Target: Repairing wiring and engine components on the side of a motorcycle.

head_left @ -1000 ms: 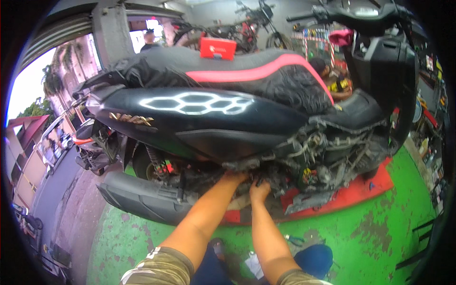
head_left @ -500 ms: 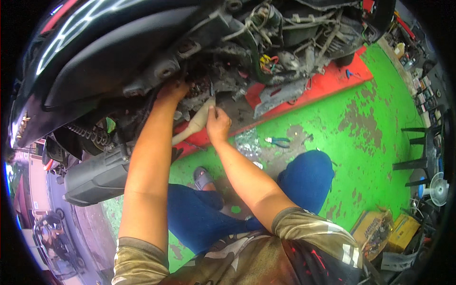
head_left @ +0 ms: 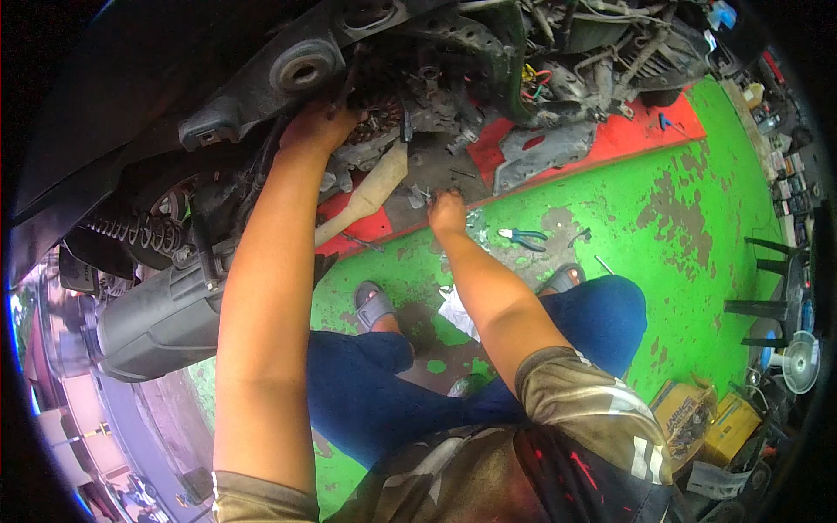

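While my left hand (head_left: 318,131) is at the engine (head_left: 422,112), I'd work gently; can't tell its grip or my right hand's (head_left: 447,212).

Left hand (head_left: 316,132): fingertips lost in shadow among the engine parts (head_left: 384,120); grip not determinable. Right hand (head_left: 447,212): fingers foreshortened, small bits at their tips too small to identify; whether held or only touched, unclear. Scooter (head_left: 303,71): top cut off by upper edge. White paper (head_left: 457,315): partly behind right forearm (head_left: 493,275). Chair (head_left: 757,309): partly lost in dark rim. Street (head_left: 96,427), far left: blurred. Shelf items (head_left: 792,174), far right: too small to tell.
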`<control>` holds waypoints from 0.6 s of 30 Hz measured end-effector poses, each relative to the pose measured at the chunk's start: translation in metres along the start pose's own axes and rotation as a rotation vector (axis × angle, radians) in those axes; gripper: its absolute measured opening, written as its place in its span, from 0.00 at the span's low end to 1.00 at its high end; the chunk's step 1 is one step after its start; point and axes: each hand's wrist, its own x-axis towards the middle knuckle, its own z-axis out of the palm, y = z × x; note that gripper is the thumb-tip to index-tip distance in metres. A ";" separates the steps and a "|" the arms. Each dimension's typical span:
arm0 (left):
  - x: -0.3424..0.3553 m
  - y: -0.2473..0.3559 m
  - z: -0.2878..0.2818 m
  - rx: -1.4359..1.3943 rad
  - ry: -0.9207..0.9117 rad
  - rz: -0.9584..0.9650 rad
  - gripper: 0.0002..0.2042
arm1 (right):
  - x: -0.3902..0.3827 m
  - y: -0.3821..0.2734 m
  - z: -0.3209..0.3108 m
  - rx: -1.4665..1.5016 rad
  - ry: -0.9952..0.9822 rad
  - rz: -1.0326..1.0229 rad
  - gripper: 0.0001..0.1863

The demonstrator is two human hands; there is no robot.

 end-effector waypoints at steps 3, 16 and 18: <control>-0.009 -0.004 0.001 0.002 0.032 -0.012 0.36 | 0.005 -0.009 0.005 -0.031 -0.160 -0.047 0.11; -0.005 -0.010 -0.001 0.011 0.094 0.106 0.34 | -0.009 -0.076 -0.029 0.600 0.435 0.261 0.09; 0.001 -0.015 0.001 0.045 0.028 0.073 0.46 | -0.015 -0.103 -0.043 0.805 0.475 0.244 0.08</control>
